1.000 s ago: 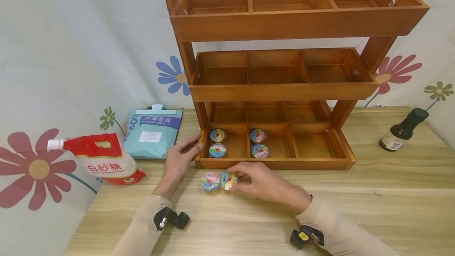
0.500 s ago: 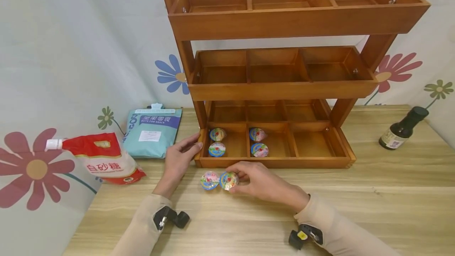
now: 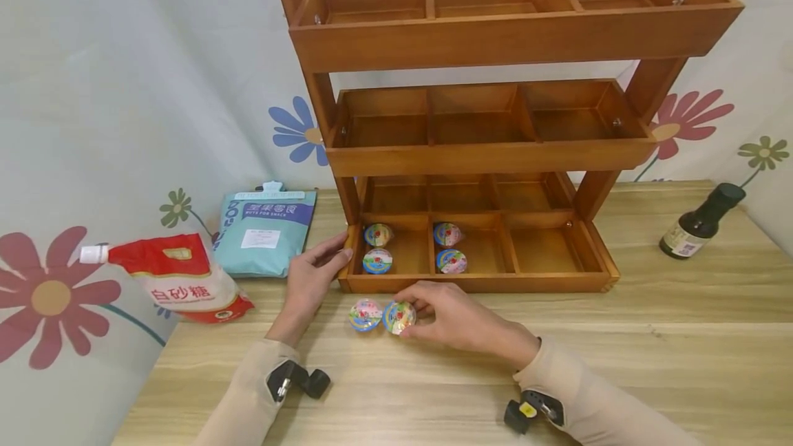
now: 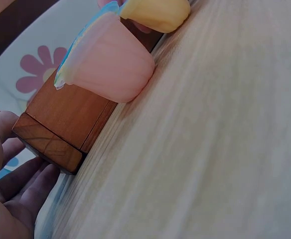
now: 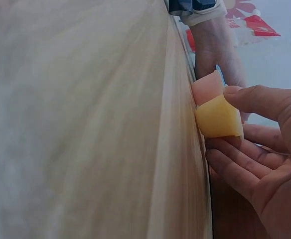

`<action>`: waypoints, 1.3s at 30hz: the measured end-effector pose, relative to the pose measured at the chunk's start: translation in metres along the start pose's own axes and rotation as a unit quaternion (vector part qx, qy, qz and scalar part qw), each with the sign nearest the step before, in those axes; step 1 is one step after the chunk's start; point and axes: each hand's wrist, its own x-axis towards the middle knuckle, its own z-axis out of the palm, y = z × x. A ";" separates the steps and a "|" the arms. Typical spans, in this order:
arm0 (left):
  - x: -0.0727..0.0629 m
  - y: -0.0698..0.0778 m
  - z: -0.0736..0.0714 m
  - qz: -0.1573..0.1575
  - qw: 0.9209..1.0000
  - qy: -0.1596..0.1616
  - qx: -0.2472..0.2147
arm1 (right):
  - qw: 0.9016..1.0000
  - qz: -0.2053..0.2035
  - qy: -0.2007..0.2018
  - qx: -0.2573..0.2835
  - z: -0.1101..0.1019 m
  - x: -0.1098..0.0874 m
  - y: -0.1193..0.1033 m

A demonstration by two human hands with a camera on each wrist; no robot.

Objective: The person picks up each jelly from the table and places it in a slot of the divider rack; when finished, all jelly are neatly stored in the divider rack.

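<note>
My right hand (image 3: 455,315) pinches a yellow jelly cup (image 5: 218,117) between thumb and fingers, just in front of the wooden rack (image 3: 477,284). It stands on the table with its foil lid up. Close beside it, on the left, is a pink jelly cup (image 4: 113,59). My left hand (image 3: 310,281) holds the front left corner of the rack's bottom tray, thumb on one side and fingers on the other in the left wrist view. Two jelly cups (image 3: 378,261) sit in the tray's left front compartment and two more jelly cups (image 3: 451,261) in the middle one.
Left of the rack stand a blue nut snack bag (image 3: 266,232) and a red and white sugar bag (image 3: 186,281) with a white spout. A dark sauce bottle (image 3: 700,222) is at the right. The rack's two upper tiers (image 3: 489,157) overhang the bottom tray.
Both hands and the jelly cups stay where they were. Only the head view has shifted slightly.
</note>
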 end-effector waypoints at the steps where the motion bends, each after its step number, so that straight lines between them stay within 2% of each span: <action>1: 0.000 0.000 0.000 0.000 1.000 0.000 -0.002 | 1.000 0.000 0.000 0.001 0.000 0.000 0.000; 13: -0.001 0.001 0.000 -0.005 1.000 -0.001 -0.014 | 1.000 -0.010 0.013 -0.009 -0.009 -0.002 -0.004; 19: -0.001 0.000 -0.001 0.001 1.000 0.004 -0.008 | 1.000 0.002 0.024 0.000 -0.021 -0.004 -0.011; 28: -0.001 -0.001 0.001 0.002 1.000 0.003 -0.002 | 0.998 0.016 0.063 0.015 -0.045 -0.012 -0.013; 39: -0.001 -0.001 0.001 -0.002 1.000 0.003 -0.005 | 0.993 0.017 0.119 -0.015 -0.076 -0.027 -0.002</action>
